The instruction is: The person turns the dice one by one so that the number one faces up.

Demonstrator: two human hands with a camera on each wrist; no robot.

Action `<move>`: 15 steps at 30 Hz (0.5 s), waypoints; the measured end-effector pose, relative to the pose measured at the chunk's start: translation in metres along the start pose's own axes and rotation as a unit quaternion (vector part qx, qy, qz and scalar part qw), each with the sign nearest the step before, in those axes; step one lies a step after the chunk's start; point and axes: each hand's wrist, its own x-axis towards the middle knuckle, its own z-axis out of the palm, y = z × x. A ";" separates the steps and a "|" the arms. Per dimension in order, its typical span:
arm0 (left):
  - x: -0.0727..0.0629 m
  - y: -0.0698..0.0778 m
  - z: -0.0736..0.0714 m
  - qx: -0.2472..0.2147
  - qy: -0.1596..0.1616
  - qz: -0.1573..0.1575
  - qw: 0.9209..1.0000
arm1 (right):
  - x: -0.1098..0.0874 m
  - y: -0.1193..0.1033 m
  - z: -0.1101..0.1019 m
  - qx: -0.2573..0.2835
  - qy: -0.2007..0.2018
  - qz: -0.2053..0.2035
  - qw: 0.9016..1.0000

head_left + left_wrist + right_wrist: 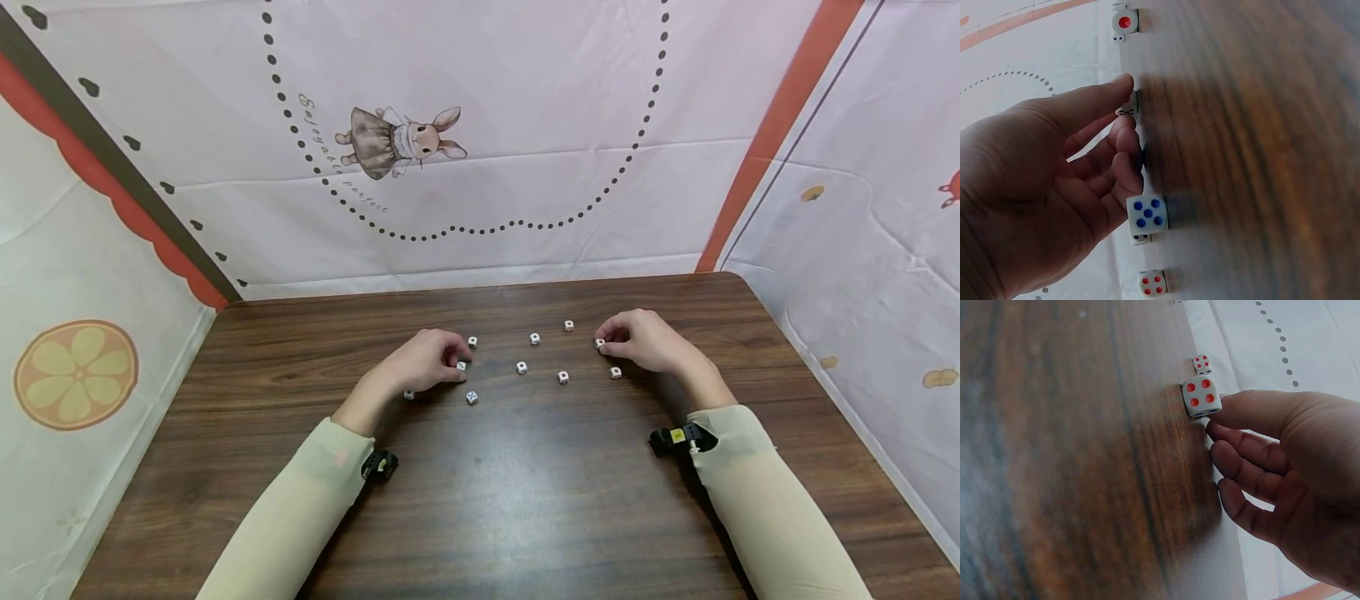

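Note:
My left hand (427, 360) pinches a small white die (461, 366) between thumb and fingers at the table's left-middle. In the left wrist view that die (1127, 106) shows partly between the thumb and index fingertips. Another die (472, 342) lies just beyond those fingers, and one with five blue dots (1147, 214) lies nearer me. Over on the right, my right hand (651, 340) pinches a die (599, 343) at its fingertips. Close below it sits a die (616, 373), whose side with four red dots (1201, 397) faces the right wrist camera; the thumb hides the pinched one there.
Between the hands lie several more dice, among them a die (535, 339), a farther die (568, 326) and a nearer die (563, 377). Beside the left wrist is a partly covered die (408, 395). Printed cloth (525, 167) hangs behind the brown wooden table (510, 500).

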 end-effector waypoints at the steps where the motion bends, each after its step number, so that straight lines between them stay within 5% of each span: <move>1: 0.001 0.000 0.000 0.002 0.000 0.000 1.000 | 0.000 0.000 0.000 0.000 0.001 0.001 1.000; 15: 0.002 -0.001 0.004 -0.016 0.006 -0.007 1.000 | 0.000 0.000 0.000 0.002 0.002 0.000 1.000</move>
